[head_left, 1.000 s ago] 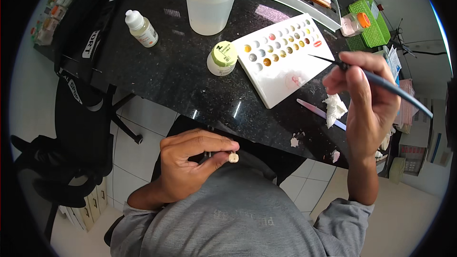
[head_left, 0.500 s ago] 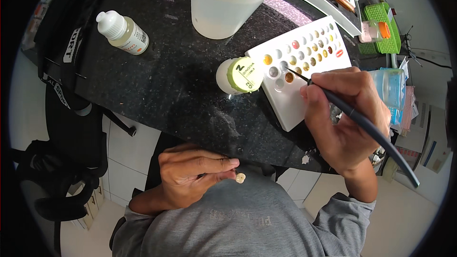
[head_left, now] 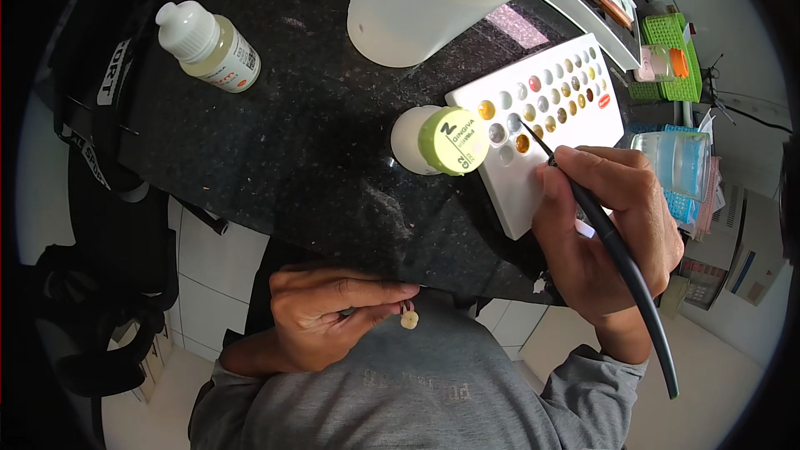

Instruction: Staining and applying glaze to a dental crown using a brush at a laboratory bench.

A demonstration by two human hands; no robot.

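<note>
My right hand [head_left: 621,217] grips a slim black brush [head_left: 618,252] between thumb and fingers. The brush's fine tip rests at a well of a white paint palette [head_left: 515,193], whose rows of small round wells hold yellow, grey, brown and red colours. Over my lap, my left hand [head_left: 329,312] is closed in a pinch. From its fingertips thin metal prongs stick out, and a small cream tooth crown [head_left: 409,319] sits at their end. What the prongs belong to is hidden by the fingers. Against the palette's left edge stands a white jar with a lime-green lid [head_left: 454,142].
A large translucent jug [head_left: 433,17] stands at the back of the black speckled tabletop [head_left: 317,125]. To the left is a white-capped dropper bottle [head_left: 212,48]. At the right are a green basket [head_left: 667,37] and a clear blue container [head_left: 673,162].
The view has shifted a little. The brush's back end has swung down and inward while its tip stays at the palette wells. The crown has turned slightly, baring more of the prongs.
</note>
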